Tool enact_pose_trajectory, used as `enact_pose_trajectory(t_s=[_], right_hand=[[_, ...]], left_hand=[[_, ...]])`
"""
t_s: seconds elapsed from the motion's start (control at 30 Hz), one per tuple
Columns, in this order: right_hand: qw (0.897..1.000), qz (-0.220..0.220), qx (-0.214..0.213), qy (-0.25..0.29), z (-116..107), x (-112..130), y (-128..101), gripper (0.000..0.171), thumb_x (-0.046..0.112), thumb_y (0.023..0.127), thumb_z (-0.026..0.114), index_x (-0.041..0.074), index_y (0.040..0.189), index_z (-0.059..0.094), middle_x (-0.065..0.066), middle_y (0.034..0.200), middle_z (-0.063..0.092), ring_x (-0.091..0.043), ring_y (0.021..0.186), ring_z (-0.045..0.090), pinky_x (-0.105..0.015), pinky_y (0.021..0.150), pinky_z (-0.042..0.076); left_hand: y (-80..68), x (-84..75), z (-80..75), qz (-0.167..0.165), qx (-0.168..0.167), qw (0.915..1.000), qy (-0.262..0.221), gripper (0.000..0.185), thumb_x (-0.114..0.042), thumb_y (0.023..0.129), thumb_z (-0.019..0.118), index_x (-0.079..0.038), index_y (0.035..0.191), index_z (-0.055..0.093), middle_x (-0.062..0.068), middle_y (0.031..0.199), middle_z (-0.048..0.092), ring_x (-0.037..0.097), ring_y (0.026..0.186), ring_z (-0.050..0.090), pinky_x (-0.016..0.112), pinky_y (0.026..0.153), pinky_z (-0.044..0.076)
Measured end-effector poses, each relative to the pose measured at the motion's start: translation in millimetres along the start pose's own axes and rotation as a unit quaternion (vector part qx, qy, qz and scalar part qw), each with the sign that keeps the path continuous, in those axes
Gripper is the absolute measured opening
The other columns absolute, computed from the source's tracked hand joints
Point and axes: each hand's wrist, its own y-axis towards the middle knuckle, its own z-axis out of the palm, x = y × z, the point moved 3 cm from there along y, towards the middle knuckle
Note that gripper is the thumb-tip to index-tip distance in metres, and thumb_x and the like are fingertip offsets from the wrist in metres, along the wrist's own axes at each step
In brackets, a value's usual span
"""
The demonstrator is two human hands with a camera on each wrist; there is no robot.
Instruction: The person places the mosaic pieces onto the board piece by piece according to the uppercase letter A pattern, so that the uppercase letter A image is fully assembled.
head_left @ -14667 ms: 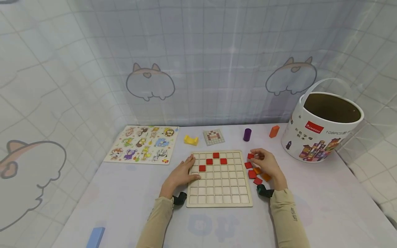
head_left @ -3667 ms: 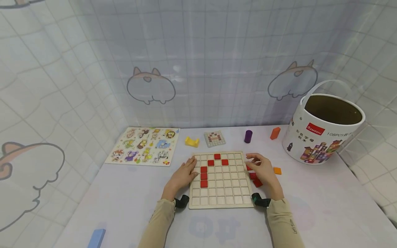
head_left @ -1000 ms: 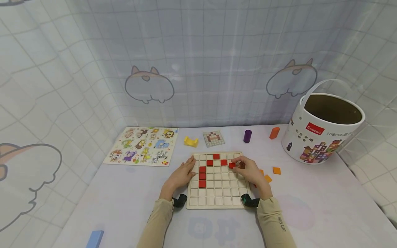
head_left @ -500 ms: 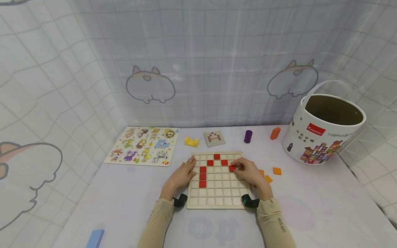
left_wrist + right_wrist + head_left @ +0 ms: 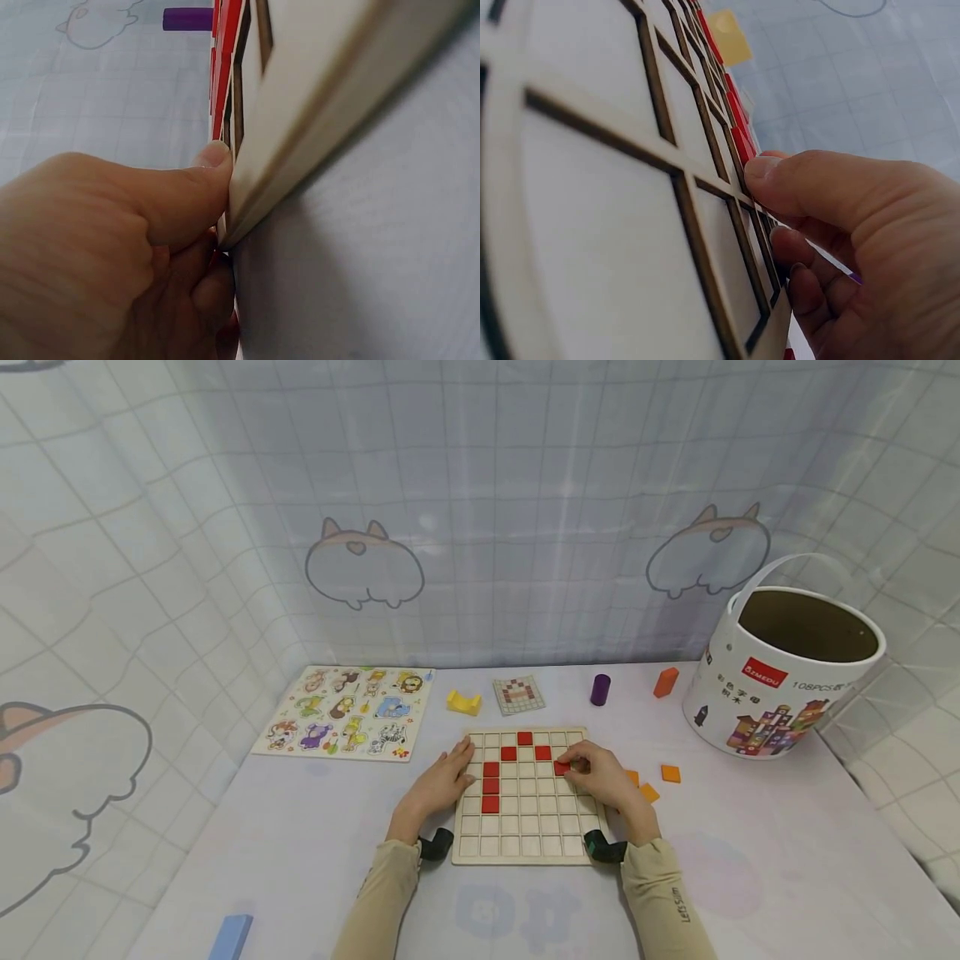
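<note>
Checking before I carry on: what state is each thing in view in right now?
Left hand: resting on the grid board's left edge
Right hand: pinching a red tile
Grid board: flat, partly filled
Six other red tiles: set in cells
Orange tiles: loose
Pattern card: flat, face up
Animal puzzle board: flat, face up
Bucket: upright, open-topped
Purple cylinder: upright
Orange-red block: standing
Yellow curved block: loose
Light-blue block: lying, cut by frame

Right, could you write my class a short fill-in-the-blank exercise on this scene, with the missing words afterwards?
1. The right hand touches a flat square tile coloured ____.
2. The small upright cylinder behind the pale wooden grid board is ____.
3. In the head view, the large round white bucket stands on the ____ side.
4. The pale animal-picture board lies nearer the ____ hand.

Missing words: red; purple; right; left.
</note>
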Motion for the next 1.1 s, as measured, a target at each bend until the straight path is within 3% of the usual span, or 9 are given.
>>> enact_pose_trajectory(t_s=[0.13, 0.37, 0.5, 0.67, 0.9, 1.1], right_hand=[[1.0, 0.005, -0.023, 0.001, -5, -5, -1, 0.019, 0.003, 0.084, 0.069, 0.007, 0.102, 0.072, -0.008, 0.102, 0.067, -0.01, 0.079, 0.054, -0.019, 0.067, 0.047], [0.993, 0.099, -0.064, 0.006, -29, -18, -11, 0.023, 0.011, 0.089, 0.068, 0.009, 0.112, 0.07, -0.01, 0.099, 0.066, -0.017, 0.084, 0.055, -0.02, 0.069, 0.047], [0.99, 0.118, -0.066, 0.026, -42, -23, -19, 0.026, 0.013, 0.091, 0.065, 0.006, 0.116, 0.067, -0.012, 0.1, 0.061, -0.017, 0.083, 0.053, -0.019, 0.063, 0.049], [0.987, 0.145, -0.049, 0.058, -51, -34, -30, 0.03, 0.016, 0.092, 0.066, 0.005, 0.12, 0.065, -0.013, 0.102, 0.06, -0.015, 0.079, 0.052, -0.019, 0.055, 0.048], [0.99, 0.14, -0.013, 0.031, -55, -42, -37, 0.035, 0.024, 0.092, 0.067, 0.007, 0.122, 0.064, -0.013, 0.12, 0.062, -0.016, 0.097, 0.053, -0.015, 0.077, 0.048], [0.991, 0.135, 0.0, 0.013, -57, -42, -41, 0.034, 0.022, 0.089, 0.07, 0.008, 0.12, 0.065, -0.012, 0.12, 0.065, -0.016, 0.093, 0.054, -0.017, 0.073, 0.048]], left_hand=[[0.1, 0.1, 0.0, 0.002, 0.002, 1.0, -0.001, 0.058, -0.021, 0.1, 0.051, 0.0, 0.151, 0.029, 0.013, 0.161, 0.021, 0.028, 0.149, 0.022, 0.046, 0.125, 0.019], [0.2, 0.9, -0.8, -0.004, 0.006, 1.0, 0.003, 0.058, -0.021, 0.101, 0.05, -0.001, 0.151, 0.029, 0.012, 0.162, 0.02, 0.027, 0.15, 0.021, 0.045, 0.125, 0.018], [-0.8, 0.6, -1.4, -0.003, 0.009, 1.0, -0.001, 0.058, -0.02, 0.101, 0.05, -0.001, 0.151, 0.028, 0.013, 0.162, 0.02, 0.028, 0.15, 0.021, 0.045, 0.125, 0.017], [-1.1, 0.5, 0.7, 0.001, 0.01, 0.9999, -0.004, 0.058, -0.021, 0.101, 0.05, -0.001, 0.151, 0.028, 0.012, 0.162, 0.019, 0.027, 0.15, 0.02, 0.046, 0.125, 0.017], [0.4, -0.3, 1.8, 0.011, 0.004, 0.9999, -0.005, 0.058, -0.019, 0.101, 0.05, 0.001, 0.151, 0.028, 0.014, 0.161, 0.019, 0.029, 0.149, 0.022, 0.047, 0.125, 0.017], [-0.6, 1.1, 0.4, 0.015, 0.004, 0.9999, -0.004, 0.059, -0.021, 0.101, 0.051, 0.001, 0.151, 0.028, 0.015, 0.161, 0.019, 0.03, 0.149, 0.022, 0.048, 0.125, 0.018]])
